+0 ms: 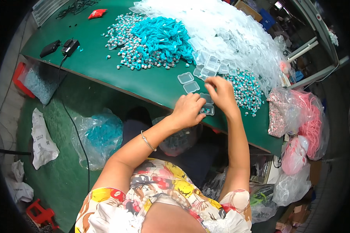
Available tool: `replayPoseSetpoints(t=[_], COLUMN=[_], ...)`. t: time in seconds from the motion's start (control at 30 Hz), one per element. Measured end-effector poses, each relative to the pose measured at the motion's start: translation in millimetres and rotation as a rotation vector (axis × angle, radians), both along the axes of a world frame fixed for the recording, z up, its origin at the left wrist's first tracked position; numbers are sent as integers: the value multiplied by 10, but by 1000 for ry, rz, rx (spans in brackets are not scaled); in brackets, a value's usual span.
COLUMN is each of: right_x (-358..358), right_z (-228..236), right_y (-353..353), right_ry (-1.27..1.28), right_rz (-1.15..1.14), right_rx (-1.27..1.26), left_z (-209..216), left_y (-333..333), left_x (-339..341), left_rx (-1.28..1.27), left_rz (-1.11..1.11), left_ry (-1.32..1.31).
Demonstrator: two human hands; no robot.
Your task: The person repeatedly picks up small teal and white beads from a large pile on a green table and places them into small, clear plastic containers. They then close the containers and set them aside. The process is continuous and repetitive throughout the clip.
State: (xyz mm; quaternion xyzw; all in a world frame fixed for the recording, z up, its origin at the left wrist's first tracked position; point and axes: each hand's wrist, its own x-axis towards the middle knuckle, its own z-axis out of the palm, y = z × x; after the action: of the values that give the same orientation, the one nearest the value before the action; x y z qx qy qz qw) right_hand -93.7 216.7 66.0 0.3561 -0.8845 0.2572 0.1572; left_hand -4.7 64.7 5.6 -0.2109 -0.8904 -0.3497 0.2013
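Observation:
My left hand is at the table's front edge, its fingers closed on the left side of a small clear plastic case. The case lies open, with teal and grey pieces in its lower half. Above it, my right hand has its fingers curled together; whatever they pinch is hidden. Another open clear case lies just beyond my left hand. To the right of my right hand spreads a heap of small teal-and-grey plugs.
A large mound of clear cases covers the table's back right. Teal cords lie piled among loose grey-and-teal plugs. A black adapter trails its cable off the green table. Bags of pink cords stand at the right.

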Motion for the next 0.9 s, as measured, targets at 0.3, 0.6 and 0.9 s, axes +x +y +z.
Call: replayPoseSetpoints(t=[0.3,0.6,0.9], right_x=[-1060,-1028,-642], right_z=[-348,-324,-302], right_y=[-958,-718,-478], right_ry=[604,532,409], right_rz=[-186,5,-25], right_rx=[157,407,41], left_z=[-12,-59,-46], left_y=[-258,-243,-239], left_x=[49,48,50], left_rx=[37,53,62], left_rz=[-33,-15,-16], left_ry=[-30,3,22])
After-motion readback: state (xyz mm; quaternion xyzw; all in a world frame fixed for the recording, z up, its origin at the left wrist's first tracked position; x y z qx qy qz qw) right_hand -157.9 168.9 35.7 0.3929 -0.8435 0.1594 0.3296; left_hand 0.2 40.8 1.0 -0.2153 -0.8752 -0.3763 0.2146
